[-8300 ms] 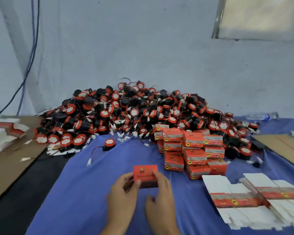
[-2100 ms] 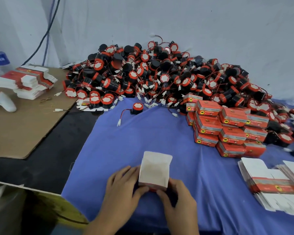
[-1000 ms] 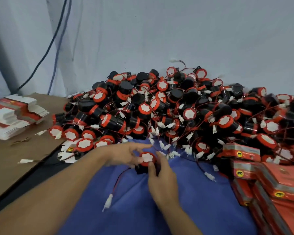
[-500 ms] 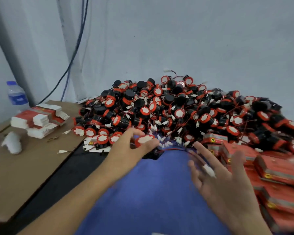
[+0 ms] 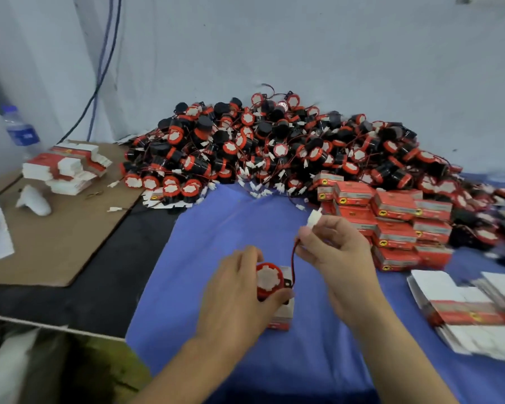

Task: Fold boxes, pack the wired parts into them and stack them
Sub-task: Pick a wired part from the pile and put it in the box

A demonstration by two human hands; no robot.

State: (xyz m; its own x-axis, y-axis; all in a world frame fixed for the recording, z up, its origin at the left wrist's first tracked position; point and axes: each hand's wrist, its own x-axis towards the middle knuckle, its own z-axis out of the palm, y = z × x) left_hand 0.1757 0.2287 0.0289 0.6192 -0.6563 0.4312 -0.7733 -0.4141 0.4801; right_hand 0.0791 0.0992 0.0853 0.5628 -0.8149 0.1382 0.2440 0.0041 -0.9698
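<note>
Wired parts (image 5: pixel 274 147) are heaped on the desk (image 5: pixel 216 228) at upper centre. At lower centre, over the open box (image 5: pixel 282 316), one part (image 5: pixel 267 279) is gripped by the left hand (image 5: pixel 236 293). Its wire (image 5: pixel 292 263) is best coiled in first, so the connector (image 5: pixel 314 220), pinched by the right hand (image 5: pixel 338 252), is not trapped.
</note>
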